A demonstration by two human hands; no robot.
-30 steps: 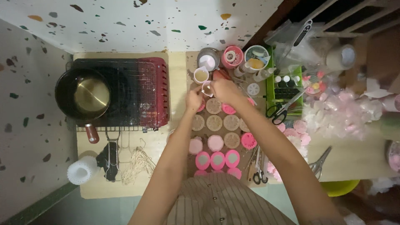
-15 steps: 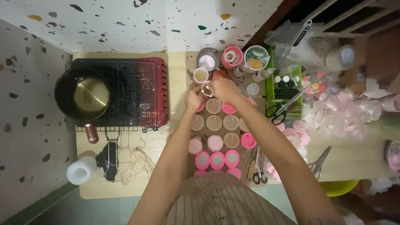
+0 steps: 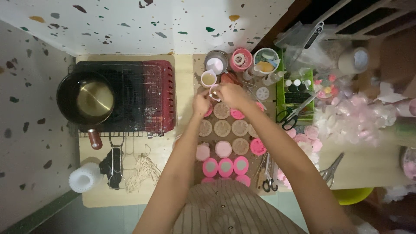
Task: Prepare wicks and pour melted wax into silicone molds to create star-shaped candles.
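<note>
A small white cup (image 3: 214,93) was pinched between the fingers of the left hand (image 3: 202,103) and the right hand (image 3: 232,94), above the far row of round moulds (image 3: 222,111) on the bench (image 3: 184,73). A dark pot (image 3: 86,99) sat on the red stove (image 3: 143,97), well apart.

Both arms outstretched; left hand (image 3: 201,103), right hand (image 3: 229,94) pinched together, fingertips meeting.
</note>
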